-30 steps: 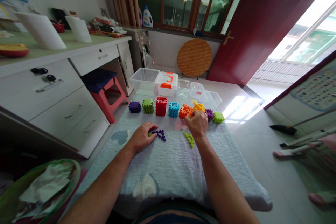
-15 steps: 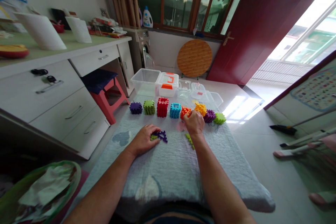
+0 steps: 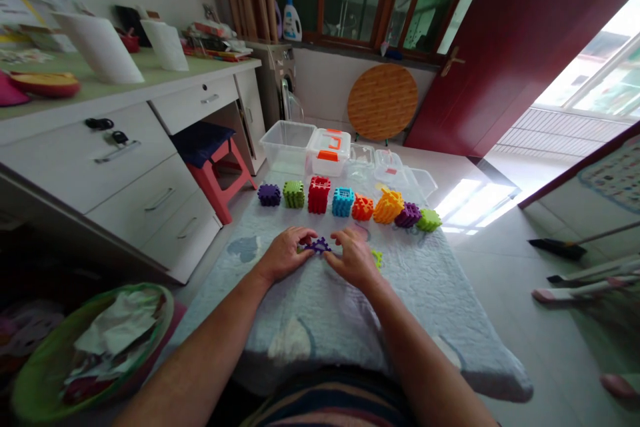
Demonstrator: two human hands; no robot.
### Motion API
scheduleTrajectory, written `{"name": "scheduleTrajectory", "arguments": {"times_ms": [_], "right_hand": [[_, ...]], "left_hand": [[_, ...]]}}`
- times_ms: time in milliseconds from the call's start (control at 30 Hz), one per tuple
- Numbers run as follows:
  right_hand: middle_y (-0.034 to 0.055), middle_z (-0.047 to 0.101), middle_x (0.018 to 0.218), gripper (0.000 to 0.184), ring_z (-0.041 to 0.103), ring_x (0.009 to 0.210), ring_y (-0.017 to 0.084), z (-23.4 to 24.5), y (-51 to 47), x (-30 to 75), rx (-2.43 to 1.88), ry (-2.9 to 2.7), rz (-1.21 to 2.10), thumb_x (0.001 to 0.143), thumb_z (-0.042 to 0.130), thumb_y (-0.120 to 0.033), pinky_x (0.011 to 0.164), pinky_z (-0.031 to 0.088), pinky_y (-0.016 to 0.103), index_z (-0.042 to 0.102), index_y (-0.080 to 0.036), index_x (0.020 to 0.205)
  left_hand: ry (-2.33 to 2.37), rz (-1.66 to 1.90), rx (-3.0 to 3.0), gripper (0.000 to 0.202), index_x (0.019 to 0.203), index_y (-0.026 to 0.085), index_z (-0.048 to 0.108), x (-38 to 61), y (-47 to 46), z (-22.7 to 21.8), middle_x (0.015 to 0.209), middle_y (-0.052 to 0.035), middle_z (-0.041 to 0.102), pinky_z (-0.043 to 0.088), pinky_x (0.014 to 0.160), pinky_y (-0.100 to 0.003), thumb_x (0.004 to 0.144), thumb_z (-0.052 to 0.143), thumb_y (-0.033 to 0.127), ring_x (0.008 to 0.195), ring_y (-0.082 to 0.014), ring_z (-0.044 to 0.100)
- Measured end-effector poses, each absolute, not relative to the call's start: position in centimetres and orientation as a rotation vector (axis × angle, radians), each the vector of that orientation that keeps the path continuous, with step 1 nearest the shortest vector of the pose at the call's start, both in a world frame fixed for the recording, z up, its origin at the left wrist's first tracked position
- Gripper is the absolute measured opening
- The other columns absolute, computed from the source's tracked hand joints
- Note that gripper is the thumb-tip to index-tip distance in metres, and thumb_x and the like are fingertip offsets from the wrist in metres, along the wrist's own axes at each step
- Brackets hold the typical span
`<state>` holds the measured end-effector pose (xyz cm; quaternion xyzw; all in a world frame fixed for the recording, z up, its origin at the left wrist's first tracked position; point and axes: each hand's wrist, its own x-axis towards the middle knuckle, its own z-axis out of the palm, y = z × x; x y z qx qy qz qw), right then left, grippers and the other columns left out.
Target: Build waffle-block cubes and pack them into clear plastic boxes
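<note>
A flat dark purple interlocking toy piece (image 3: pixel 319 245) with notched edges lies low over the cloth between my hands. My left hand (image 3: pixel 286 255) has its thumb and fingers closed on the left side of this piece. At its right edge is my right hand (image 3: pixel 357 259), thumb and index finger apart, the thumb tip close to the piece; whether it touches cannot be made out. A lime-green piece (image 3: pixel 378 258) lies just right of my right hand, partly hidden by it. Beyond my hands stand stacks sorted by colour, among them a red stack (image 3: pixel 319 195) and an orange stack (image 3: pixel 363 207).
The row also has a blue stack (image 3: pixel 343 202), a yellow stack (image 3: pixel 389 205) and a lime stack (image 3: pixel 429 219). Clear plastic boxes, one an orange-latched box (image 3: pixel 329 153), stand behind on the cloth-covered table (image 3: pixel 345 327). A stool (image 3: pixel 215 160) is at the left.
My right hand has come back from the orange stack toward the purple piece. My left hand has moved slightly right with that piece. The view has shifted a little.
</note>
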<state>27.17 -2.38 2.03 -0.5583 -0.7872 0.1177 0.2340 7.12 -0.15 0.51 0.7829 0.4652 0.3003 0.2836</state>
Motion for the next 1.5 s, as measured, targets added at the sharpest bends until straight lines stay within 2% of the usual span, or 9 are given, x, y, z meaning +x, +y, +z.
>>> {"name": "scheduleTrajectory", "arguments": {"times_ms": [167, 367, 433, 600, 767, 900, 1033, 1333, 1500], "right_hand": [[0.0046, 0.066, 0.087, 0.008, 0.059, 0.085, 0.017, 0.5, -2.4, 26.3, -1.499, -2.164, 0.39, 0.086, 0.061, -0.021, 0.079, 0.041, 0.026, 0.068, -0.019, 0.09], [0.0034, 0.07, 0.084, 0.012, 0.063, 0.079, 0.016, -0.3, -1.6, 26.4, -1.385, -1.968, 0.539, 0.09, 0.056, -0.021, 0.074, 0.043, 0.025, 0.068, -0.019, 0.09], [0.0047, 0.069, 0.087, 0.015, 0.062, 0.082, 0.018, -0.3, -1.6, 26.3, -1.397, -1.971, 0.497, 0.091, 0.053, -0.021, 0.076, 0.044, 0.027, 0.068, -0.019, 0.093], [0.011, 0.063, 0.103, 0.023, 0.055, 0.101, 0.023, -0.3, -1.6, 26.4, -1.431, -1.959, 0.23, 0.088, 0.051, -0.015, 0.091, 0.043, 0.034, 0.066, -0.016, 0.107], [0.0098, 0.063, 0.097, 0.026, 0.054, 0.097, 0.023, -0.5, -1.8, 26.7, -1.443, -1.996, 0.212, 0.084, 0.049, -0.007, 0.09, 0.043, 0.035, 0.067, -0.016, 0.101], [0.0081, 0.062, 0.093, 0.024, 0.054, 0.094, 0.023, -0.7, -2.2, 26.8, -1.433, -2.028, 0.222, 0.084, 0.05, -0.008, 0.088, 0.043, 0.033, 0.068, -0.018, 0.097], [0.0068, 0.062, 0.09, 0.022, 0.056, 0.093, 0.021, -0.8, -2.3, 26.9, -1.429, -2.034, 0.264, 0.085, 0.05, -0.009, 0.087, 0.043, 0.032, 0.067, -0.019, 0.094], [0.0049, 0.061, 0.087, 0.02, 0.057, 0.088, 0.019, -1.0, -2.2, 27.2, -1.399, -1.974, 0.349, 0.083, 0.05, -0.008, 0.082, 0.043, 0.028, 0.065, -0.02, 0.089], [0.0045, 0.06, 0.085, 0.02, 0.057, 0.085, 0.018, -1.0, -2.2, 27.3, -1.38, -1.964, 0.363, 0.082, 0.05, -0.008, 0.08, 0.042, 0.028, 0.065, -0.019, 0.087]], "left_hand": [[1.234, 0.919, 2.064, 0.018, 0.097, 0.02, 0.066, 7.1, -0.1, 0.4, 0.092, -0.0032, 0.069, 0.051, 0.08, -0.028, 0.081, 0.064, 0.027, 0.083, -0.0164, 0.065], [1.278, 1.002, 2.034, 0.02, 0.102, 0.019, 0.064, 7.0, 0.0, 0.6, 0.094, -0.0027, 0.067, 0.05, 0.075, -0.026, 0.084, 0.059, 0.024, 0.076, -0.0141, 0.062], [1.271, 0.966, 2.064, 0.023, 0.105, 0.019, 0.063, 7.0, 0.1, 0.5, 0.096, -0.0029, 0.066, 0.05, 0.076, -0.027, 0.082, 0.06, 0.022, 0.077, -0.0145, 0.061], [1.384, 0.931, 2.18, 0.028, 0.105, 0.018, 0.063, 6.9, 0.4, -0.2, 0.102, -0.0054, 0.065, 0.048, 0.089, -0.034, 0.078, 0.059, 0.015, 0.093, -0.0201, 0.059], [1.383, 0.891, 2.298, 0.035, 0.11, 0.017, 0.063, 7.0, 0.6, -0.3, 0.113, -0.0079, 0.065, 0.042, 0.099, -0.038, 0.075, 0.062, 0.015, 0.107, -0.024, 0.055], [1.367, 0.706, 2.37, 0.031, 0.109, 0.018, 0.066, 7.3, 0.7, -0.3, 0.109, -0.0079, 0.066, 0.044, 0.094, -0.038, 0.078, 0.065, 0.022, 0.102, -0.0245, 0.056], [1.428, 0.577, 2.389, 0.022, 0.103, 0.017, 0.07, 7.7, 1.2, -0.2, 0.101, -0.0081, 0.067, 0.045, 0.089, -0.035, 0.083, 0.063, 0.022, 0.096, -0.023, 0.058], [1.469, 0.386, 2.432, 0.017, 0.099, 0.017, 0.071, 7.8, 1.4, 0.8, 0.096, -0.0073, 0.07, 0.045, 0.085, -0.032, 0.085, 0.063, 0.023, 0.092, -0.0213, 0.06], [1.602, 0.33, 2.469, 0.014, 0.084, 0.017, 0.071, 7.9, 1.3, 1.4, 0.086, -0.008, 0.069, 0.044, 0.078, -0.035, 0.081, 0.065, 0.028, 0.085, -0.0238, 0.06]]}}
